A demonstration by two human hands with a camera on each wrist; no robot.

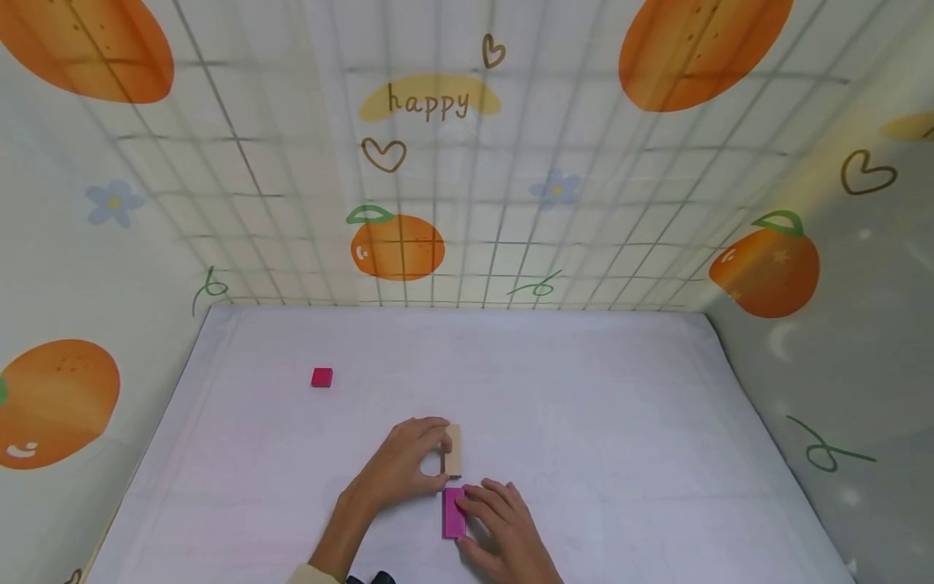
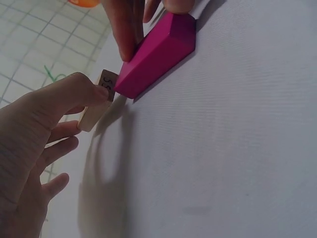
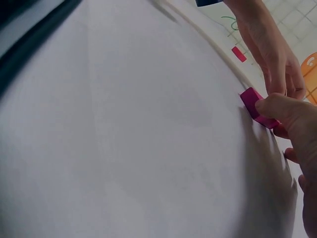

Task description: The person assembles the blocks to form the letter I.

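Observation:
A plain wooden block [image 1: 453, 451] lies lengthwise in front of a magenta block [image 1: 454, 513] near the table's middle. My left hand [image 1: 401, 462] pinches the wooden block between thumb and fingers; in the left wrist view, dark marks show on the end of the wooden block [image 2: 107, 85], close to a corner of the magenta block [image 2: 158, 54]. From the right side, my right hand [image 1: 507, 531] grips the magenta block with thumb and fingertips. The right wrist view shows the thumb of that hand [image 3: 297, 124] against the magenta block [image 3: 253, 102].
A small red block [image 1: 322, 378] lies at the back left of the white-covered table [image 1: 620, 422]. Behind the table stands a grid covered by a fruit-printed curtain [image 1: 511, 243]. A dark object [image 1: 383, 577] shows at the front edge, by the left forearm.

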